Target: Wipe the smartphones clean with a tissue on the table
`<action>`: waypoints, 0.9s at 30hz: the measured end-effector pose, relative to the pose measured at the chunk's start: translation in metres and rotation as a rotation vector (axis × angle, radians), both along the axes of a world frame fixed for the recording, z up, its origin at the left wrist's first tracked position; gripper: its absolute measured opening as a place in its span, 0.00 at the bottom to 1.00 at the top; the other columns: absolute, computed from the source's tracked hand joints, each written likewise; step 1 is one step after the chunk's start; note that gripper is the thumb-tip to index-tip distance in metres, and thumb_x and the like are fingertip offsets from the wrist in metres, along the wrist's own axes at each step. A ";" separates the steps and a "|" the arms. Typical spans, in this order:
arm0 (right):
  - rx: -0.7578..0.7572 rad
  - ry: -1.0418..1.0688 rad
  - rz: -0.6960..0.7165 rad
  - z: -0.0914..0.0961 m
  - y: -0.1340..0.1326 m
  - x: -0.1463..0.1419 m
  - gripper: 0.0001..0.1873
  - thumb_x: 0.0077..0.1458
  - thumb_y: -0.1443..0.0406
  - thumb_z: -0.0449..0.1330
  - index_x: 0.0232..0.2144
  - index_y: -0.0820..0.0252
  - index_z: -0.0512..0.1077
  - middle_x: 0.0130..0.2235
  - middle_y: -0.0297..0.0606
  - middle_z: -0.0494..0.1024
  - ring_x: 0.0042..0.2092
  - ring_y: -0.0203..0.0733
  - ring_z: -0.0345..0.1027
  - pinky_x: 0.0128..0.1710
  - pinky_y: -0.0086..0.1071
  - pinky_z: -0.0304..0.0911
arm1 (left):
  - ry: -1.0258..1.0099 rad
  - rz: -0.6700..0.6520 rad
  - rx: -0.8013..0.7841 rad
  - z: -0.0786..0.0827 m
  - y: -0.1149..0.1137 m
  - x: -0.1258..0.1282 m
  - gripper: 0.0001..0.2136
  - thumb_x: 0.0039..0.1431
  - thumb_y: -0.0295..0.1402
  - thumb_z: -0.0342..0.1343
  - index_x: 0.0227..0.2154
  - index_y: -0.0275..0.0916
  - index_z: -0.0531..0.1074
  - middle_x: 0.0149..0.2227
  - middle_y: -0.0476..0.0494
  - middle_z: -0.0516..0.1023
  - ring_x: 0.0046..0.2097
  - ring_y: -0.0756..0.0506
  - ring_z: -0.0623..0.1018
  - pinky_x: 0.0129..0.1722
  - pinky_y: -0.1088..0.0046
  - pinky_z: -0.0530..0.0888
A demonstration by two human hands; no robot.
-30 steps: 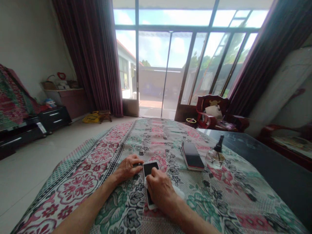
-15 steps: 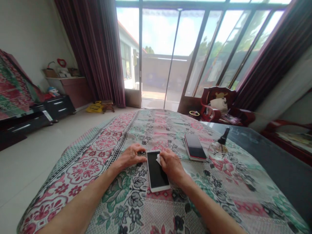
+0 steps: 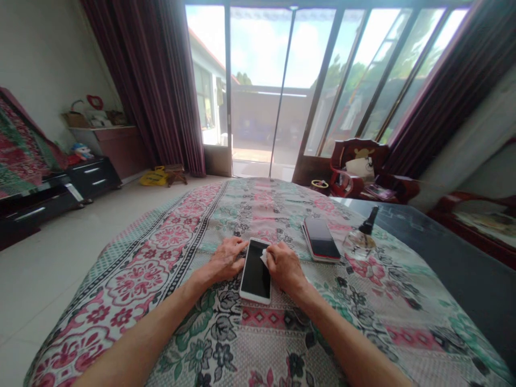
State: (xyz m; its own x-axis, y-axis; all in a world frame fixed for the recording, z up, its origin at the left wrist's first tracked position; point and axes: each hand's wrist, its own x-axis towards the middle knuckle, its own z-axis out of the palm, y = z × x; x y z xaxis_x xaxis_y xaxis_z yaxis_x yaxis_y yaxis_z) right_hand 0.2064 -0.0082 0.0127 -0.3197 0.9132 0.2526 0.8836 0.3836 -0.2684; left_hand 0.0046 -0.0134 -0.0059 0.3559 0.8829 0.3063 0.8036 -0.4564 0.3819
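A white smartphone (image 3: pixel 256 277) with a dark screen lies face up on the patterned tablecloth (image 3: pixel 258 344). My left hand (image 3: pixel 228 259) rests at its left edge, fingers and thumb apart, the tips close against the side. On the other side, my right hand (image 3: pixel 284 264) has its fingers pinched around a small white tissue (image 3: pixel 264 257) over the right part of the screen. Most of the tissue is hidden by the fingers. To the right lies a stack of phones (image 3: pixel 321 239), the top one dark with a red edge. Beside it stands a clear spray bottle (image 3: pixel 360 243) with a black nozzle.
The cloth covers a rounded table, with a dark glossy tabletop (image 3: pixel 439 247) adjoining at the right. Beyond are a carved wooden chair (image 3: pixel 357 166), glass doors (image 3: pixel 258 113) and purple curtains (image 3: pixel 149 80). A yellow bag (image 3: pixel 153 176) lies on the floor at the left.
The smartphone has turned slightly, its lower end swinging left and upward in the view. My left hand has shifted right along its edge; the right hand still holds the tissue on the screen.
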 end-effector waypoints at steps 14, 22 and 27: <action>0.117 0.103 -0.008 -0.015 -0.005 0.000 0.10 0.61 0.67 0.50 0.36 0.59 0.72 0.37 0.38 0.71 0.38 0.37 0.66 0.39 0.27 0.56 | -0.149 0.016 0.033 -0.011 0.003 -0.005 0.16 0.50 0.25 0.55 0.44 0.39 0.76 0.47 0.42 0.75 0.51 0.42 0.72 0.55 0.65 0.67; 0.128 0.180 -0.014 -0.019 -0.001 0.001 0.11 0.60 0.67 0.51 0.36 0.59 0.74 0.37 0.38 0.73 0.38 0.37 0.66 0.41 0.27 0.57 | -0.089 -0.096 -0.057 0.000 -0.001 -0.013 0.19 0.50 0.31 0.59 0.47 0.41 0.74 0.52 0.43 0.72 0.55 0.40 0.69 0.57 0.64 0.65; 0.139 0.241 -0.022 -0.022 0.003 0.002 0.11 0.59 0.66 0.52 0.35 0.59 0.75 0.36 0.38 0.74 0.39 0.37 0.66 0.43 0.27 0.58 | -0.046 -0.182 -0.161 0.006 -0.003 -0.022 0.29 0.47 0.40 0.64 0.54 0.43 0.68 0.58 0.41 0.66 0.60 0.38 0.64 0.59 0.60 0.61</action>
